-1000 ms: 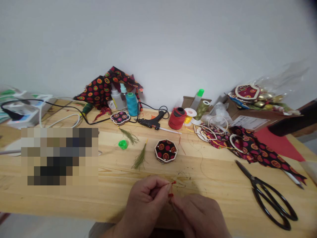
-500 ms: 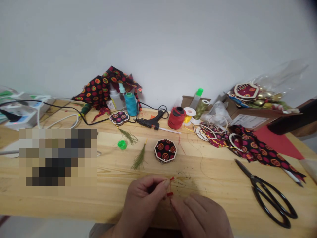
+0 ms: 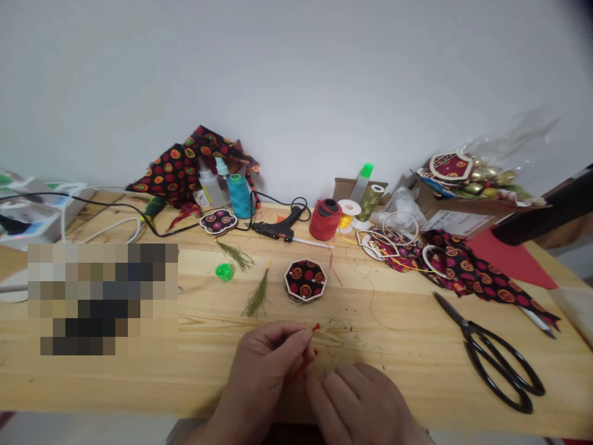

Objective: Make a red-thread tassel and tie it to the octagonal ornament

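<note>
My left hand (image 3: 266, 368) pinches a small bundle of red thread (image 3: 317, 326) between thumb and forefinger; a short red end sticks out past the fingertips. More red strands hang below that hand. Close beside it, my right hand (image 3: 361, 398) is closed with its fingers curled, and what it grips is hidden. Beyond the hands lies an octagonal wood-framed ornament (image 3: 306, 281) covered in dark patterned fabric. To its left are a loose olive-green tassel (image 3: 257, 293) and a small green cap (image 3: 224, 272).
Large black scissors (image 3: 491, 355) lie at the right. Along the back stand a glue gun (image 3: 278, 230), a red thread spool (image 3: 325, 219), a teal thread cone (image 3: 239, 196) and a flower-shaped ornament (image 3: 218, 221). Patterned fabric (image 3: 491, 269) and a cardboard box (image 3: 463, 213) sit at the right rear.
My right hand has shifted slightly left and lower, its fingers curling in more. Less of the red thread shows between the hands. The whole view has shifted slightly.
</note>
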The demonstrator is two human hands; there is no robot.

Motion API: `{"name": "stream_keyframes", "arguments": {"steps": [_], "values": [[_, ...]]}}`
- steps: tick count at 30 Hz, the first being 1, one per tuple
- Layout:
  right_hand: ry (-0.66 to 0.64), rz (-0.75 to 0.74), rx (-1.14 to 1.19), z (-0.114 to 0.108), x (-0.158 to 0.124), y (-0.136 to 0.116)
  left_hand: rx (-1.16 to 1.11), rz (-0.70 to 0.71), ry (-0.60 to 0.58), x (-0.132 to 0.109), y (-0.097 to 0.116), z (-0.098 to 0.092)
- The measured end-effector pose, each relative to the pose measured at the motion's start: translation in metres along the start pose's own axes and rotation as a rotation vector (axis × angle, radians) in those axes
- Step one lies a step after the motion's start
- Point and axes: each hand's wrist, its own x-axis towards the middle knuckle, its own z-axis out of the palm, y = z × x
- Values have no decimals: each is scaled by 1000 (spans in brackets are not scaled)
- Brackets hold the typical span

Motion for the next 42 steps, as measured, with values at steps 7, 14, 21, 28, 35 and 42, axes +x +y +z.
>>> {"name": "stream_keyframes", "arguments": {"steps": [7,14,21,28,35,42], "values": [[-18,190,406,-17,1,21,191,64,-129,1,3,-1],[-178,573,881,-19,2,44,188,72,-471,-2,1,-4],[-137,818,976,-3,-3,36,13,-16,-373,2,-6,-6],[-71,885,948,-1,-6,26,-201,-142,-386,2,-13,-7],[-63,954,983,4,-5,20,-283,-134,-429,3,-11,-7],[-26,1022,1010,2,0,23,-163,-110,-432,-2,-11,-7]]}}
